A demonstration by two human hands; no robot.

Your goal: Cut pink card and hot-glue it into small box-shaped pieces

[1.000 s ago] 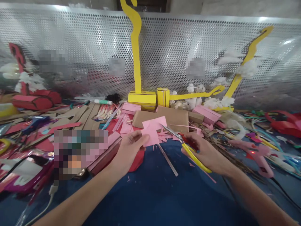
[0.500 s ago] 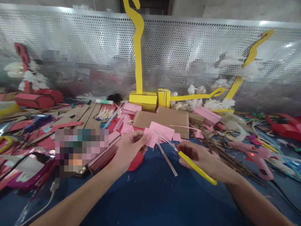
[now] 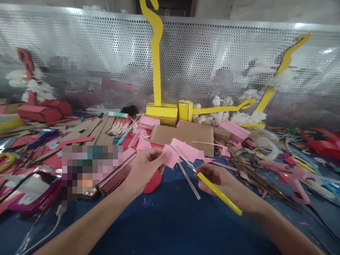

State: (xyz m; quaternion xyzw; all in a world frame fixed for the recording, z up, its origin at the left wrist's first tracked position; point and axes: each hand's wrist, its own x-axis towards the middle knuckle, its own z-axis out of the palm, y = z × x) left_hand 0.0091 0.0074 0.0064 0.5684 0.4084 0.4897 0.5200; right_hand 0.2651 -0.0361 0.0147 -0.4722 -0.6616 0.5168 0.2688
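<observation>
A pink paper (image 3: pixel 170 157) is held above the blue table (image 3: pixel 164 226), near the middle of the view; the left hand (image 3: pixel 148 163) pinches its edge between thumb and fingers; the right hand (image 3: pixel 224 180) is curled closed round one pair of scissors (image 3: pixel 219 193), yellow-handled, the silver blades reaching against the pink; one clear stick (image 3: pixel 190 182) lies just below the blades; brown cardboard (image 3: pixel 183 136) lies behind; two yellow boxes (image 3: pixel 161 112) stand beyond it; one white-and-green tube (image 3: pixel 118 114) lies to their left, any print too small to read; one pink glue gun (image 3: pixel 288 173), red light lit, lies at right.
</observation>
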